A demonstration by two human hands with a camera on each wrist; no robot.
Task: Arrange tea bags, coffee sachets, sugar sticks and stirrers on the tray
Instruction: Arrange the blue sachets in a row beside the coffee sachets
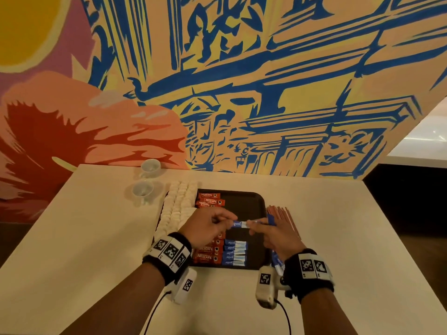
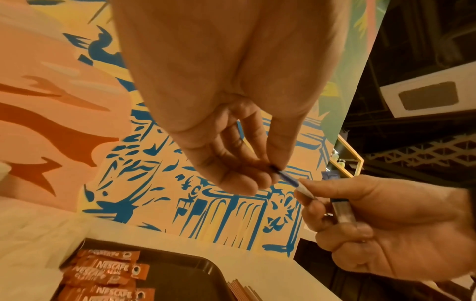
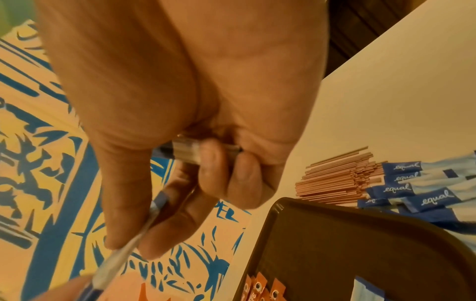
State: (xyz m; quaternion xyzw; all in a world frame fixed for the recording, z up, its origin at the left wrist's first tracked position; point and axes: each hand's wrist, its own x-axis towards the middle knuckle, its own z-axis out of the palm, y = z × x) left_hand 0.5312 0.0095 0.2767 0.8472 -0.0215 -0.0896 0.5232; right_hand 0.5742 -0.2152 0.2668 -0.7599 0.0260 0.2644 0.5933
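Fingertips of the left hand (image 1: 205,228) and right hand (image 1: 278,235) pinch opposite ends of one blue sugar stick (image 1: 238,224) above the dark tray (image 1: 254,201), which holds red coffee sachets (image 1: 210,200) and blue sugar sticks (image 1: 234,253).

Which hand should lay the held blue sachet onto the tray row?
Left hand: it pinches the blue-and-white sugar sachet over the dark tray; right hand also holds spares.

left hand (image 1: 210,227): fingertips pinched | right hand (image 1: 278,234): fingers curled, gripping
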